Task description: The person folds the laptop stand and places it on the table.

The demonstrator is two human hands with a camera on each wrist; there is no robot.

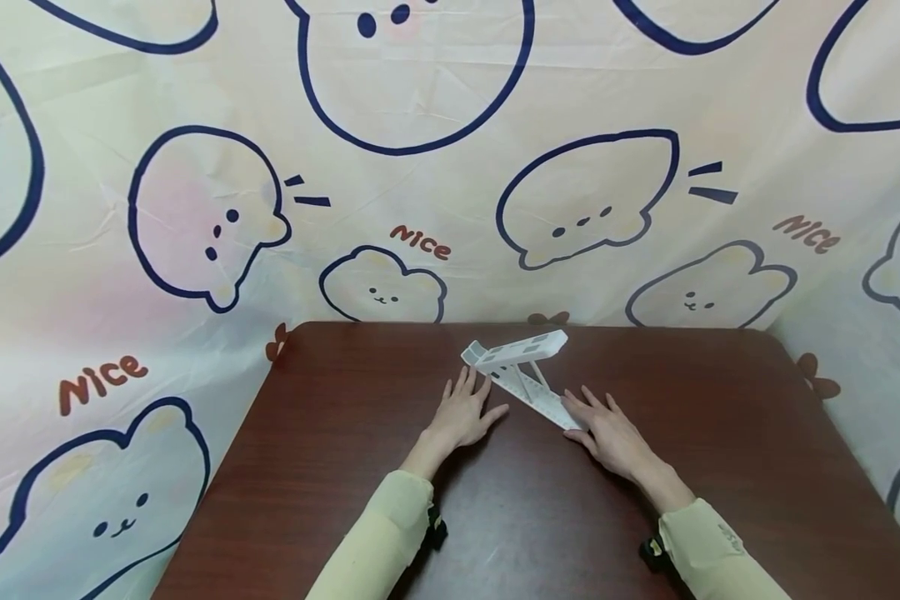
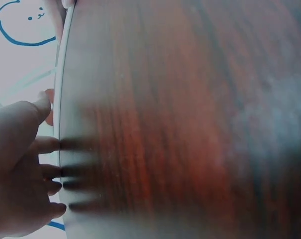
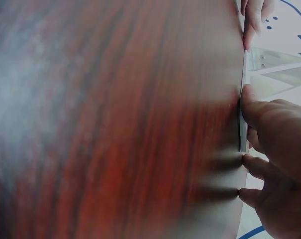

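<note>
A white folding laptop stand stands propped at an angle near the back of the table, its slotted upper plate raised on thin struts above the base. My right hand holds the base's right end, thumb on the near side and index finger on the far side. In the right wrist view the thumb lies against the base's thin edge, and other fingertips touch the tabletop. My left hand rests with spread fingers by the stand's left end, its index fingertip right at the base.
The brown wooden table has rounded back corners. A pale curtain printed with cartoon bears hangs just behind it and along both sides. Dark wrist straps show at both sleeve cuffs.
</note>
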